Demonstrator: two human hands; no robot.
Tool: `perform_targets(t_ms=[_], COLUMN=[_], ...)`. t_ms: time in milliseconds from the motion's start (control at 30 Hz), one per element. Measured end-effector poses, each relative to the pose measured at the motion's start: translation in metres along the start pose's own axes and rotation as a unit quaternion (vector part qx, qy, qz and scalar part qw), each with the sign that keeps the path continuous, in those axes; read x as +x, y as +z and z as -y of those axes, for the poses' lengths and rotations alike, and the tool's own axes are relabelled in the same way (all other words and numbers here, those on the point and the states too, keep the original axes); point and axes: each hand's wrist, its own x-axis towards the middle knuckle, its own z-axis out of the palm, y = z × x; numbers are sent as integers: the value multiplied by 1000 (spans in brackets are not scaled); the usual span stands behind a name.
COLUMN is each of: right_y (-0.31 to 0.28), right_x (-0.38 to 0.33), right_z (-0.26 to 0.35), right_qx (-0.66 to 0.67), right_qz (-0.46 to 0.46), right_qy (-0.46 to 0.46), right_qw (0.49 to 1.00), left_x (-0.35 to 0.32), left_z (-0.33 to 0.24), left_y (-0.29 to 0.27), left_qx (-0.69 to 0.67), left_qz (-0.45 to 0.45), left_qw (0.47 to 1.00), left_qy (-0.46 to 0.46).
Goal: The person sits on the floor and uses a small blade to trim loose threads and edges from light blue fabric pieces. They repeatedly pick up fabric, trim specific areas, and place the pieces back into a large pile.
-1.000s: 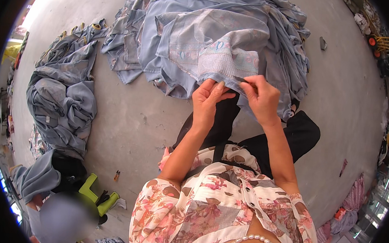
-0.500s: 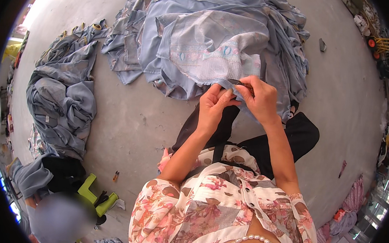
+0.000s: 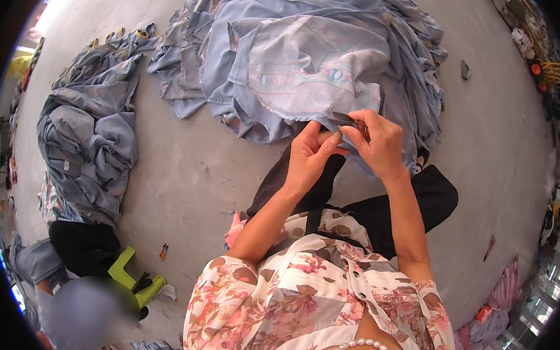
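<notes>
A light blue-grey garment with a pale patterned panel (image 3: 299, 67) spreads over a large heap of similar cloth in front of me. My left hand (image 3: 306, 159) pinches the garment's near edge between thumb and fingers. Close beside it on the right, my right hand (image 3: 381, 146) is closed around small dark thread snips (image 3: 342, 119). Their blades point left, at the held edge. Whether the blades touch a thread is too small to tell.
To the left lies another heap of blue-grey garments (image 3: 93, 138). A person (image 3: 92, 311) sits at lower left by a lime-green plastic seat (image 3: 120, 269). Small orange-handled snips (image 3: 163, 252) rest on the grey floor, and a dark scrap (image 3: 466, 70) lies at right.
My right hand and the snips have shifted slightly right, and more of the blades shows. The left hand keeps its pinch on the edge. The person at lower left has moved slightly.
</notes>
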Motion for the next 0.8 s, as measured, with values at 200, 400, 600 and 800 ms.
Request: perform_targets(t_ms=[200, 400, 600, 800], right_y=[-2, -11, 3, 8], right_x=[-4, -3, 20, 13], right_z=[-5, 1, 5, 4], right_qx=[12, 189, 145, 222], right_qz=[-32, -23, 123, 110], right_qy=[14, 137, 41, 179], right_qw=[999, 972, 981, 952], left_x=[0, 1, -5, -2], left_z=[4, 9, 23, 4], left_y=[-7, -5, -1, -5], left_qx=[-4, 13, 95, -11], left_qz=[2, -7, 6, 10], left_qw=[1000, 1000, 995, 997], left_qy=[-23, -7, -5, -74])
